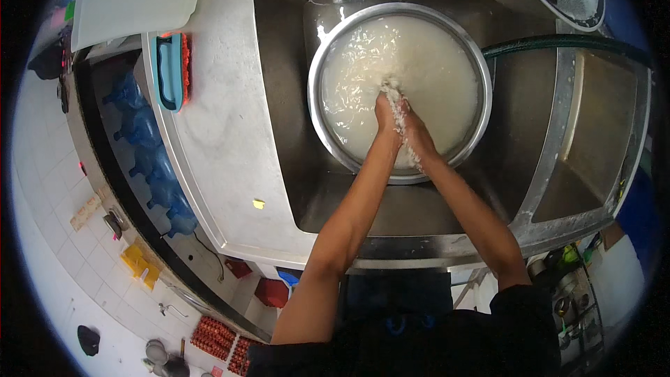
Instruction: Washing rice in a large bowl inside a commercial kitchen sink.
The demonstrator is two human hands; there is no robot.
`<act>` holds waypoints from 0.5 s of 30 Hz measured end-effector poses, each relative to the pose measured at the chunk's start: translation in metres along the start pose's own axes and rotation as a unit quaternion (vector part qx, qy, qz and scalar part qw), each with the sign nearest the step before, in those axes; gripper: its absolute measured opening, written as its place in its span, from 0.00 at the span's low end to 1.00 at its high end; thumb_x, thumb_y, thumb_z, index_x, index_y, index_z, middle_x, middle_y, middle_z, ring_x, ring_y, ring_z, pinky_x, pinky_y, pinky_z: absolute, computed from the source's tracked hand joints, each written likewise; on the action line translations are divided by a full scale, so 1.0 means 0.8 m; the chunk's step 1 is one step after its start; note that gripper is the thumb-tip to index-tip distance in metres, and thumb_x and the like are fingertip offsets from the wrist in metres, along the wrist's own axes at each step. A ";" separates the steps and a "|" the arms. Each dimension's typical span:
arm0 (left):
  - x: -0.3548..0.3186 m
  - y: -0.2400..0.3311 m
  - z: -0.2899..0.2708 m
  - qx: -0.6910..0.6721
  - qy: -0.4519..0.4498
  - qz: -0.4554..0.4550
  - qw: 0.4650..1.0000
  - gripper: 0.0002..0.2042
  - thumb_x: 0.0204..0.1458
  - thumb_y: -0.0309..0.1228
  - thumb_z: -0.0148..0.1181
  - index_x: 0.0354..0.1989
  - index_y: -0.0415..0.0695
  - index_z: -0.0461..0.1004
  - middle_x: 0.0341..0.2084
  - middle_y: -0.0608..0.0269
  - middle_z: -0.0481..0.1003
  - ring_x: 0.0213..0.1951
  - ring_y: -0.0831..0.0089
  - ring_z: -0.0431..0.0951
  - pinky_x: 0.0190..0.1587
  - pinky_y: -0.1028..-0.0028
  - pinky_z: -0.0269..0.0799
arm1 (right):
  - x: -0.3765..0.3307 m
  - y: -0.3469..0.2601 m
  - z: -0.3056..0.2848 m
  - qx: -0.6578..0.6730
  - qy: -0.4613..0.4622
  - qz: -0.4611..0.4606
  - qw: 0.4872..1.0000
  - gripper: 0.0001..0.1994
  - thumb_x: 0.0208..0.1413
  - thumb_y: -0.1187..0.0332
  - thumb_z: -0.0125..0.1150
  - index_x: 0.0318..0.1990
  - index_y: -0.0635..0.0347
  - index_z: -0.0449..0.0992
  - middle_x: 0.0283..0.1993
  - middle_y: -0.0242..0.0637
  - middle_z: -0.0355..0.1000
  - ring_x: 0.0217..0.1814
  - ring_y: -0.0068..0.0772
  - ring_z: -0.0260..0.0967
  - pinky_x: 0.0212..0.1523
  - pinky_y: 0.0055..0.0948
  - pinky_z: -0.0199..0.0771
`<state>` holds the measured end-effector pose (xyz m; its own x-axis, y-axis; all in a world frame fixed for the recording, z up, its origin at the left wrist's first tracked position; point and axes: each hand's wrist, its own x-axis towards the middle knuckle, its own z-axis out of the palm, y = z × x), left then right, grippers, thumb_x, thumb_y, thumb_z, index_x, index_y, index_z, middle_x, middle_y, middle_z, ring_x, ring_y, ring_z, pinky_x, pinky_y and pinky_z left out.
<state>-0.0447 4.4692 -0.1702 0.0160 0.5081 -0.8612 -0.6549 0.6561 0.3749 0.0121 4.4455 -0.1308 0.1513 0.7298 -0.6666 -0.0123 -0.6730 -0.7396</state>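
Observation:
A wide round metal bowl (313,91) stands in the steel sink (283,98), filled with cloudy, whitish water. My left hand (386,113) and my right hand (417,132) are pressed together over the middle of the bowl, both closed, their fingertips pointing away from me. Wet white rice (392,91) is held between them and spills out along the gap between the palms. Some grains cling to the right wrist. How deep the fingertips sit in the water is hard to make out.
A dark green hose (558,42) crosses the sink's right side by the bowl's rim. A pail (593,24) with whitish suds is at the far right. A teal brush with orange bristles (168,73) and a yellow scrap (258,204) lie on the left counter; a pale sheet (132,0) is beyond.

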 end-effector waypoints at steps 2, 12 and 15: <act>-0.022 0.002 0.032 0.138 0.003 0.019 0.990 0.18 0.56 0.40 0.46 0.47 0.40 0.69 0.36 0.65 0.72 0.37 0.74 0.71 0.41 0.75 0.67 | 0.017 -0.017 -0.028 0.097 -0.027 0.097 0.990 0.34 0.59 0.42 0.38 0.60 0.66 0.59 0.61 0.43 0.57 0.63 0.35 0.53 0.62 0.30 0.51; 0.028 -0.005 0.002 0.113 -0.012 0.153 0.982 0.15 0.59 0.37 0.42 0.46 0.42 0.70 0.33 0.68 0.70 0.32 0.77 0.68 0.38 0.78 0.65 | 0.009 -0.006 -0.006 0.040 0.017 -0.004 0.999 0.29 0.63 0.49 0.31 0.61 0.65 0.57 0.63 0.46 0.56 0.66 0.41 0.52 0.65 0.30 0.45; 0.009 0.020 0.009 0.178 -0.005 0.124 0.976 0.13 0.54 0.28 0.43 0.45 0.43 0.71 0.35 0.64 0.72 0.33 0.74 0.71 0.39 0.76 0.67 | 0.000 0.002 -0.030 -0.053 -0.039 0.050 0.997 0.24 0.63 0.55 0.36 0.53 0.69 0.66 0.54 0.49 0.66 0.58 0.48 0.61 0.62 0.34 0.51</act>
<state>-0.0491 4.4873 -0.1677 -0.1009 0.6802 -0.7260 -0.3350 0.6639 0.6686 0.0355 4.4419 -0.1297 0.0776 0.6631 -0.7445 0.0816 -0.7485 -0.6581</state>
